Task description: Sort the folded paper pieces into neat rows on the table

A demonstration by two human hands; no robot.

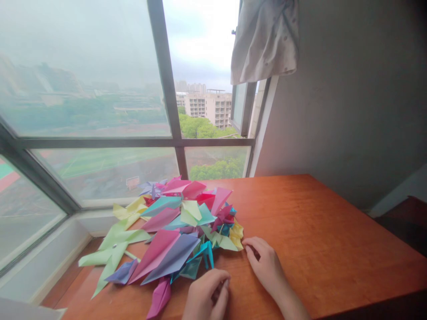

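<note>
**Two hands at the edge of a paper heap**

On the wooden counter [316, 231], beside a large window [100, 111], a heap of folded paper shapes [173, 231] is spread out in many colours. Pink, purple, teal, yellow and pale green pieces are piled over one another, and several are folded as pointed planes. A pink plane [156, 251] and a purple plane [175, 258] are laid side by side at the near side of the heap, their points turned toward the near left. Pale green pieces [111, 251] are spread at the left edge, reaching past the counter's side toward the sill. A small magenta piece [160, 298] is set apart at the near edge, just left of the left hand.

The left hand [205, 295] is seen at the bottom of the picture, curled into a loose fist on the counter just below the heap. Its grip is narrow, the fingers drawn in against the thumb; whether anything is pinched inside cannot be told.

The right hand [265, 264] is laid on the counter just right of the heap, fingers bent and turned down. Its fingertips are placed close to a yellow piece [237, 234] at the heap's right edge, though contact cannot be made out. Nothing is seen held in its grip.

A grey wall [350, 98] is seen at the right, and a pale cloth [265, 40] is hung at the top of the window frame.
</note>
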